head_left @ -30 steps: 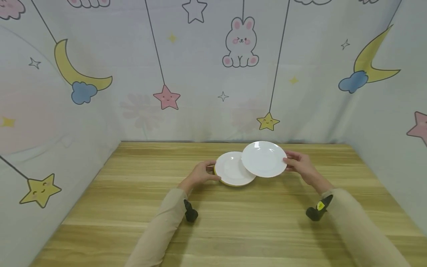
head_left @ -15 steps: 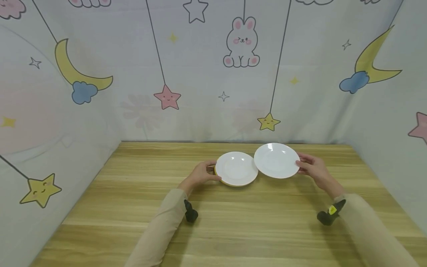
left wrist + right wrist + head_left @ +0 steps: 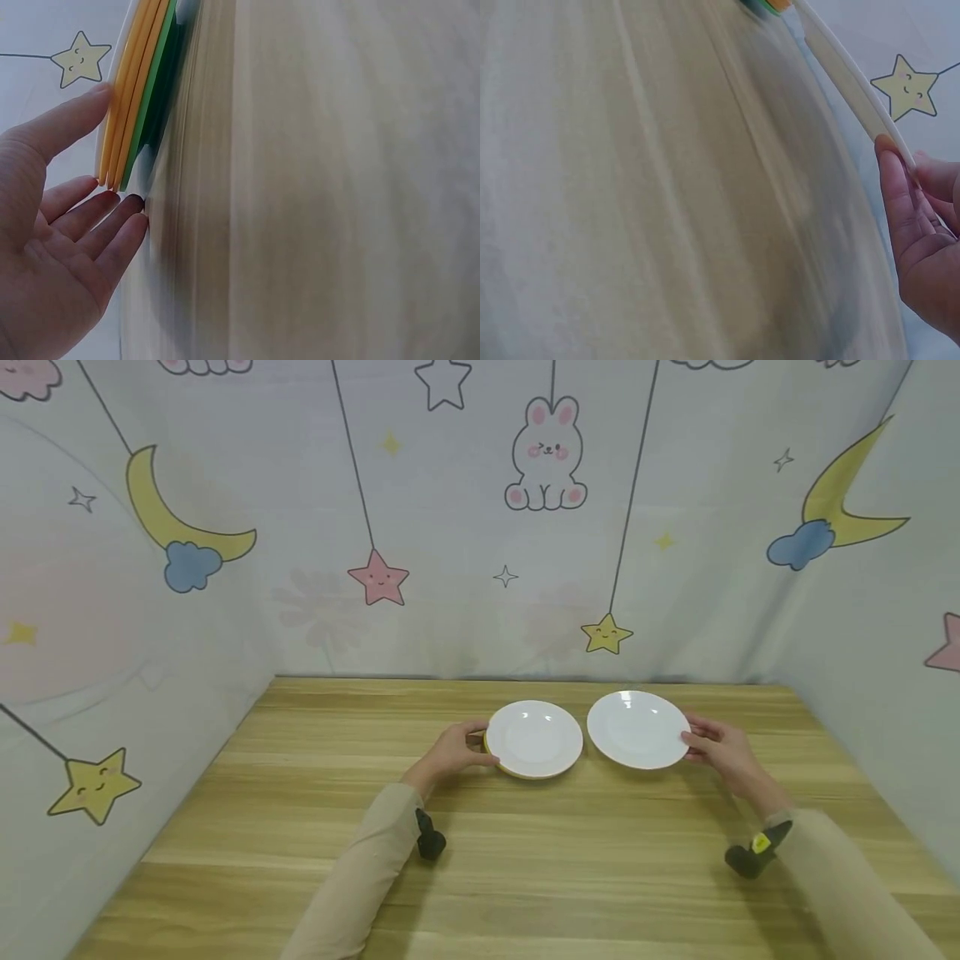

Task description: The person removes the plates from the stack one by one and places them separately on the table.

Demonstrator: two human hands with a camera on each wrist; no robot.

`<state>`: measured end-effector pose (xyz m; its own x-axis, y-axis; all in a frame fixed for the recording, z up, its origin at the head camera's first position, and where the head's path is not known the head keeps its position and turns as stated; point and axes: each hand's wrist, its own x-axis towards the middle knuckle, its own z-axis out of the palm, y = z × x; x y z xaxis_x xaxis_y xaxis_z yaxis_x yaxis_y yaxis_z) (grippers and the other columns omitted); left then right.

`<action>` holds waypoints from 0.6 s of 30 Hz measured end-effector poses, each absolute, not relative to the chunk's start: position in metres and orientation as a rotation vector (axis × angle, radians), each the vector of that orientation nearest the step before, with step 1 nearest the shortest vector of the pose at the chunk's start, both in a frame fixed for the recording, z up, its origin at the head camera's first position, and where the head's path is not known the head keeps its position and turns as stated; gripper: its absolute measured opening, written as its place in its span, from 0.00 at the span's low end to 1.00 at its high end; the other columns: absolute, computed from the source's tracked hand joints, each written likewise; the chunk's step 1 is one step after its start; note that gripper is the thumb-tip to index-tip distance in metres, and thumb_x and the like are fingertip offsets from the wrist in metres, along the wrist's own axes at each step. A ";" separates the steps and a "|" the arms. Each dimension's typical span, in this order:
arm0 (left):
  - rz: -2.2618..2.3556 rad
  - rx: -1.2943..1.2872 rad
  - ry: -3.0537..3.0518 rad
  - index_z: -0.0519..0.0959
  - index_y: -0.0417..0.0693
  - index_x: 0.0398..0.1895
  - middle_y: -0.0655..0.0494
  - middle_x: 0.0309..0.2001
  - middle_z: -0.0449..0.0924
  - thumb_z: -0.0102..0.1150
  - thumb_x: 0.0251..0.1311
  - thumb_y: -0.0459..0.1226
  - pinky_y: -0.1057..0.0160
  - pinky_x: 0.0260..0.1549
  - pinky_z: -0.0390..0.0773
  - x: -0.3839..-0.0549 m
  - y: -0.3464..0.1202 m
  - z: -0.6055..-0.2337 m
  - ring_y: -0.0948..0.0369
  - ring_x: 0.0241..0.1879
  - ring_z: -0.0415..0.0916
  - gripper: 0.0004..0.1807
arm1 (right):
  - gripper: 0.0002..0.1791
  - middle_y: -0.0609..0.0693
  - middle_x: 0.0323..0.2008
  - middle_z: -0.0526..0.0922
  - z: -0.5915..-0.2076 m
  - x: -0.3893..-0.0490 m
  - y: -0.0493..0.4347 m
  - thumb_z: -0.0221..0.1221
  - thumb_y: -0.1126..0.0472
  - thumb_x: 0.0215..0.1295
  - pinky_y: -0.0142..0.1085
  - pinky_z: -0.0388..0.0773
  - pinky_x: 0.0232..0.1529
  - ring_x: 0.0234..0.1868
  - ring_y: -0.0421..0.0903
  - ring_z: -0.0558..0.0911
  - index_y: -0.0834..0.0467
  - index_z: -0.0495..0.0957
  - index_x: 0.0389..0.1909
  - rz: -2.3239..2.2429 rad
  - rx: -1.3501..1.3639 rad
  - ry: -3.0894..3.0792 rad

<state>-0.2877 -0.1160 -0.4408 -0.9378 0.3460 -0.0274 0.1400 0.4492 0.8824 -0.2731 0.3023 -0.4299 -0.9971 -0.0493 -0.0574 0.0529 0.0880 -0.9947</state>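
A stack of plates lies on the table, its white top plate (image 3: 534, 739) facing up. Seen edge-on in the left wrist view, orange plates (image 3: 133, 97) and a green plate (image 3: 154, 94) sit below the white one. My left hand (image 3: 452, 750) is at the stack's left side, thumb at the top plate's rim and loosely spread fingertips touching the edges. To the right, my right hand (image 3: 723, 756) pinches a second white plate (image 3: 638, 730) by its right rim, thumb on top and fingers beneath. That plate is held above the table, slightly apart from the stack.
The wood-grain table (image 3: 540, 877) runs back to a printed curtain (image 3: 450, 527) with stars, moons and a rabbit. Curtain sides close off the left and right. Each sleeved wrist carries a small black camera, as the right wrist camera (image 3: 757, 850) shows.
My right hand has carried the white plate rightward off the stack, which it earlier overlapped, and a little lower. The left hand has stayed at the stack.
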 end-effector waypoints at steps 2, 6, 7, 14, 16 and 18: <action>1.487 0.425 2.495 0.66 0.37 0.60 0.44 0.59 0.68 0.69 0.45 0.32 0.57 0.52 0.72 -0.288 -0.116 -0.441 0.48 0.55 0.69 0.36 | 0.36 0.38 0.29 0.76 -0.433 -0.272 0.303 0.56 0.65 0.62 0.27 0.80 0.30 0.27 0.33 0.78 0.78 0.49 0.62 -2.044 0.019 2.282; 1.483 0.424 2.501 0.66 0.37 0.60 0.44 0.59 0.68 0.68 0.45 0.32 0.57 0.52 0.72 -0.287 -0.116 -0.442 0.48 0.55 0.69 0.36 | 0.34 0.38 0.29 0.76 -0.439 -0.270 0.301 0.55 0.65 0.62 0.28 0.80 0.31 0.27 0.33 0.77 0.78 0.51 0.62 -1.991 0.052 2.326; 1.482 0.425 2.503 0.66 0.37 0.60 0.44 0.59 0.68 0.68 0.45 0.32 0.57 0.52 0.72 -0.287 -0.116 -0.442 0.48 0.55 0.69 0.36 | 0.34 0.38 0.29 0.75 -0.440 -0.270 0.301 0.55 0.66 0.62 0.28 0.80 0.31 0.27 0.33 0.77 0.77 0.51 0.62 -1.991 0.057 2.323; 1.479 0.423 2.512 0.66 0.37 0.60 0.44 0.59 0.68 0.68 0.45 0.33 0.57 0.52 0.73 -0.287 -0.116 -0.443 0.48 0.55 0.69 0.36 | 0.34 0.40 0.29 0.74 -0.449 -0.268 0.300 0.54 0.68 0.62 0.27 0.80 0.31 0.27 0.33 0.77 0.79 0.49 0.62 -2.055 0.054 2.261; 1.477 0.421 2.513 0.66 0.37 0.61 0.44 0.59 0.68 0.68 0.46 0.33 0.57 0.52 0.73 -0.288 -0.116 -0.443 0.48 0.55 0.69 0.36 | 0.34 0.40 0.29 0.74 -0.450 -0.268 0.299 0.54 0.69 0.62 0.27 0.80 0.31 0.27 0.33 0.77 0.79 0.49 0.62 -2.058 0.055 2.259; 1.479 0.420 2.513 0.66 0.37 0.60 0.44 0.59 0.68 0.68 0.46 0.33 0.58 0.52 0.73 -0.288 -0.116 -0.443 0.48 0.55 0.69 0.36 | 0.33 0.40 0.29 0.74 -0.451 -0.267 0.299 0.54 0.70 0.61 0.28 0.80 0.31 0.27 0.33 0.78 0.78 0.49 0.62 -2.063 0.064 2.250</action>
